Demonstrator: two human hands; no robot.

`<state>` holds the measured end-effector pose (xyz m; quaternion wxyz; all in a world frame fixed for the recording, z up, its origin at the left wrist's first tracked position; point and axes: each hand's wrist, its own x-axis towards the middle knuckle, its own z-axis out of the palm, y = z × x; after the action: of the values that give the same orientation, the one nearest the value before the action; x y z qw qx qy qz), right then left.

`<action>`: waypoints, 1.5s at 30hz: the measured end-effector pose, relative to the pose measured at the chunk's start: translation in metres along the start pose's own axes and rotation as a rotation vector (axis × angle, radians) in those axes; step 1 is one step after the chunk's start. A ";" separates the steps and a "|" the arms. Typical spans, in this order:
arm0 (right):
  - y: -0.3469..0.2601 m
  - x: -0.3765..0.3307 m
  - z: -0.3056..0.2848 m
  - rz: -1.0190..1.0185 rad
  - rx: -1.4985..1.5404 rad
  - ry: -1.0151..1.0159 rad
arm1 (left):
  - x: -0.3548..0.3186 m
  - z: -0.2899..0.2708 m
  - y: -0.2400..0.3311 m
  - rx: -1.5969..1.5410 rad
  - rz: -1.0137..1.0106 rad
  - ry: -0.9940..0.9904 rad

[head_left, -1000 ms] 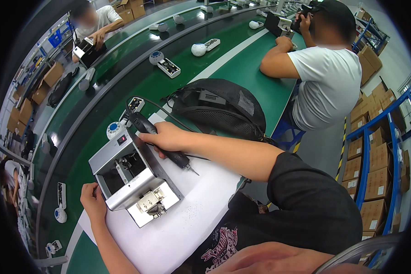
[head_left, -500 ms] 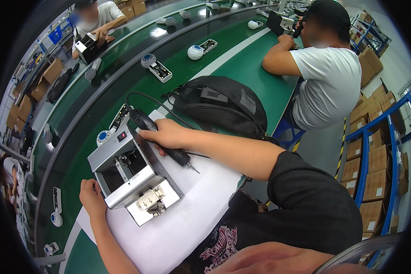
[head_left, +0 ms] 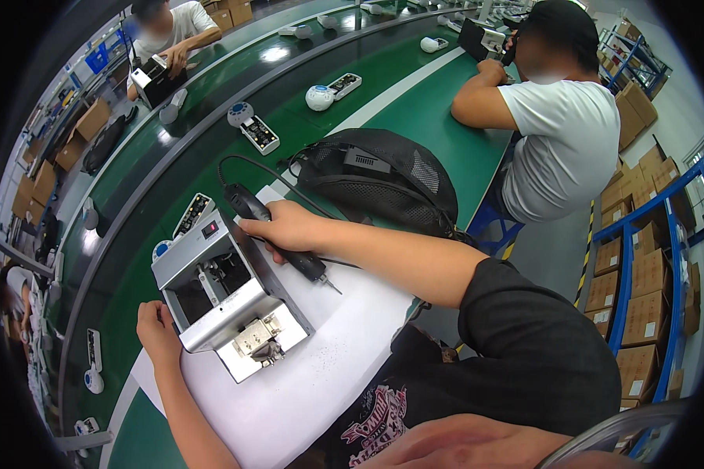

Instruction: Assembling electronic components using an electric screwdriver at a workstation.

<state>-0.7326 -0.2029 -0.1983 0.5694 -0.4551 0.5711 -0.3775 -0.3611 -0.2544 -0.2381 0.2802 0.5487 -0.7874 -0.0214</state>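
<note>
Curling loosely, left hand [head_left: 159,334] may touch the machine [head_left: 228,319]; right hand [head_left: 291,227] grips a screwdriver [head_left: 308,266].

A long, curving, glossy green belt [head_left: 180,184] sweeps across the room, with bright white glare [head_left: 274,54] from the lighting on it. A straight white strip [head_left: 383,100] borders it, and beyond that lies a flat green surface [head_left: 477,160]. At the right, a blue metal shelving rack [head_left: 624,273] holds stacked brown cardboard cartons [head_left: 641,313] with pale labels, before a whitish wall [head_left: 674,94]. Yellow-and-black striped tape [head_left: 587,250] runs along the smooth grey floor [head_left: 551,242], near a blue stool [head_left: 499,234]. Open brown cardboard boxes [head_left: 92,121] stand at the far left.
</note>
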 end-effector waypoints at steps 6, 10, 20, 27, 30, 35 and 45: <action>0.002 0.003 0.007 -0.023 0.045 -0.026 | -0.006 -0.015 0.007 -0.167 0.092 -0.034; 0.002 0.004 0.001 -0.027 -0.015 0.003 | -0.003 -0.012 0.002 -0.225 0.106 -0.027; -0.009 -0.006 0.003 0.040 0.022 0.017 | -0.005 -0.014 0.010 -0.261 0.105 -0.050; 0.003 0.002 0.005 -0.037 0.000 0.040 | -0.004 -0.014 0.000 -0.182 0.216 -0.067; 0.000 0.001 0.009 -0.024 -0.048 0.045 | -0.007 -0.018 0.003 -0.157 0.200 -0.042; -0.003 -0.006 0.008 0.006 -0.103 0.100 | -0.004 -0.020 0.000 -0.199 0.207 -0.074; 0.000 -0.008 0.014 -0.026 0.025 0.094 | -0.009 -0.019 -0.002 -0.250 0.141 -0.040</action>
<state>-0.7189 -0.1937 -0.1970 0.5426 -0.4369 0.5866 -0.4130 -0.3482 -0.2424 -0.2264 0.3312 0.4522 -0.8208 -0.1103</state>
